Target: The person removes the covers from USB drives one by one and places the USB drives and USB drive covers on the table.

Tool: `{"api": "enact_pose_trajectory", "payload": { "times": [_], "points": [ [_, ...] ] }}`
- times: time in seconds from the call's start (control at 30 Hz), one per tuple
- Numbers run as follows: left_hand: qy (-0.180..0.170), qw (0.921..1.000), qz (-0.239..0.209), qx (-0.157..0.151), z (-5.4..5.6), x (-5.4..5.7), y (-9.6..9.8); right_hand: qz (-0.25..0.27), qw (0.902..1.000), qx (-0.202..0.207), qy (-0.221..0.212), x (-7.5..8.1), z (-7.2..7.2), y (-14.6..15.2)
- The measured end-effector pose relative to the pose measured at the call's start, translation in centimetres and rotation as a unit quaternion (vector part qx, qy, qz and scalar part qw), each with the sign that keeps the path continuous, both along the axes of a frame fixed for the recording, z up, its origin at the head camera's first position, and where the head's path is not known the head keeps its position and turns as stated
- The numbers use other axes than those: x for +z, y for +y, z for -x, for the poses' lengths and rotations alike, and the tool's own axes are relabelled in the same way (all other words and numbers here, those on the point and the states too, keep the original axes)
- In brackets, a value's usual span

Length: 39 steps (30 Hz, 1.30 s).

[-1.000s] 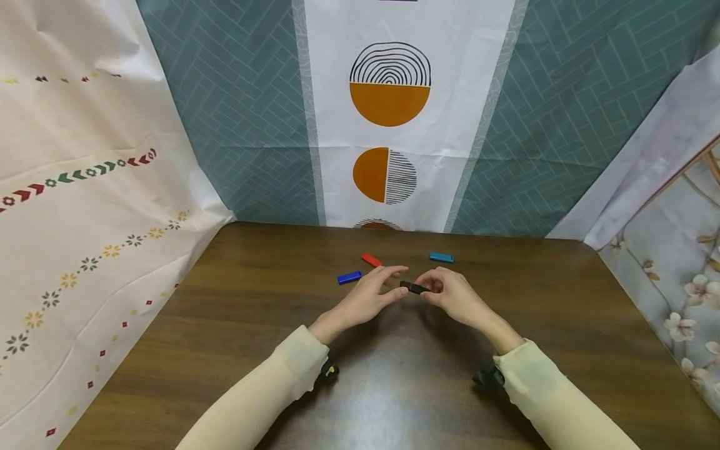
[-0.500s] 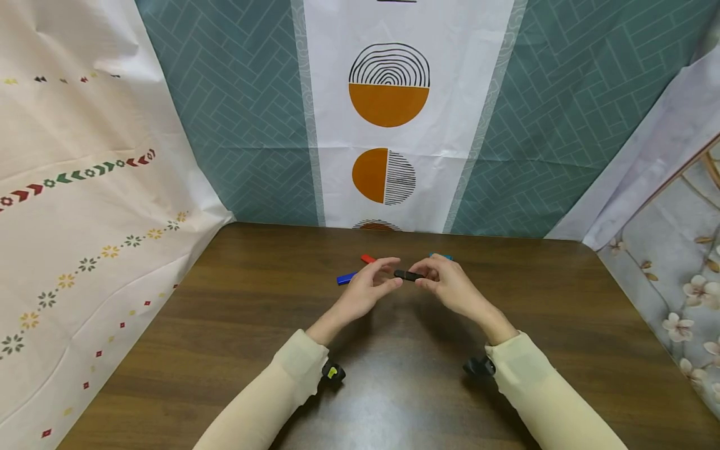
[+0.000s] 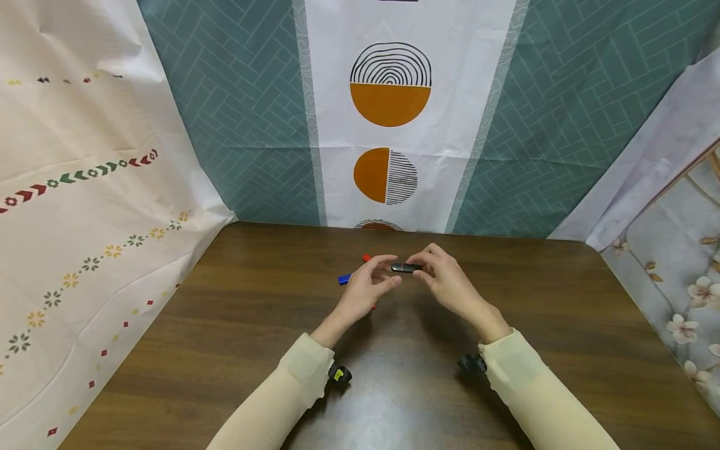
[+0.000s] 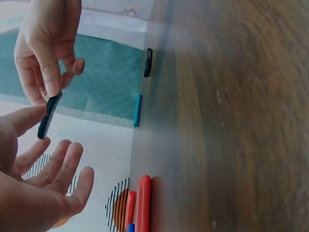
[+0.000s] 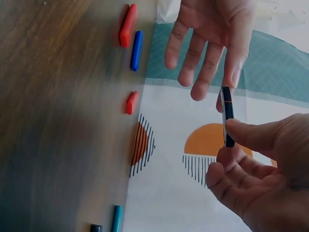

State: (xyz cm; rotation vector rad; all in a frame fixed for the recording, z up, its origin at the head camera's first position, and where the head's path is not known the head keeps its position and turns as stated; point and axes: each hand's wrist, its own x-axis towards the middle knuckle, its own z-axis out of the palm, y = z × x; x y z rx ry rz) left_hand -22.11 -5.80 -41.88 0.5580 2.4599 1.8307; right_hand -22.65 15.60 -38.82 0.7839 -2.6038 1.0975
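My right hand (image 3: 452, 290) pinches a slim black USB flash drive (image 3: 404, 267) by one end, between thumb and fingers, above the table. A thin red line crosses the drive (image 5: 228, 108) in the right wrist view. My left hand (image 3: 360, 292) is around the drive's other end, thumb and forefinger parted, other fingers spread loosely. Whether a left fingertip touches the drive is hard to tell. Behind the left hand, a blue stick (image 3: 344, 279) and a red stick (image 3: 367, 257) are partly hidden.
Another, bigger red stick (image 5: 128, 26) lies on the brown wooden table (image 3: 253, 294). Also on it, in the left wrist view, are a teal stick (image 4: 138, 110) and a second black one (image 4: 148, 63). Patterned cloths (image 3: 259, 125) hang behind and beside the table.
Both hands have risen slightly away from me with the black flash drive. It has turned nearly level. My right hand now hides the teal stick in the head view.
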Motion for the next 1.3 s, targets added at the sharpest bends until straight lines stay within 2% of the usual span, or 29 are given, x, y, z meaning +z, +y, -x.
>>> {"api": "enact_pose_trajectory", "payload": {
  "times": [0.33,0.67,0.97,1.1,1.3],
  "points": [
    [0.013,0.9985,-0.007,0.053,0.1,-0.1,0.3,-0.008,0.9994,-0.002,0.035,-0.1,0.1,-0.8],
    [0.033,0.9971,-0.015,0.067,0.1,0.0,0.5,-0.006,0.9992,-0.009,0.037,-0.2,0.0,-1.1],
    [0.047,0.9941,-0.033,0.093,0.1,0.1,0.6,-0.003,0.9990,-0.020,0.040,-0.4,-0.1,-1.2],
    [0.048,0.9931,-0.035,0.101,0.2,0.2,0.6,0.019,0.9992,-0.024,0.026,-0.6,0.0,-1.2],
    [0.050,0.9924,-0.037,0.106,0.2,0.4,0.6,0.080,0.9958,-0.041,-0.015,-0.5,0.2,-0.9]
  ]
}}
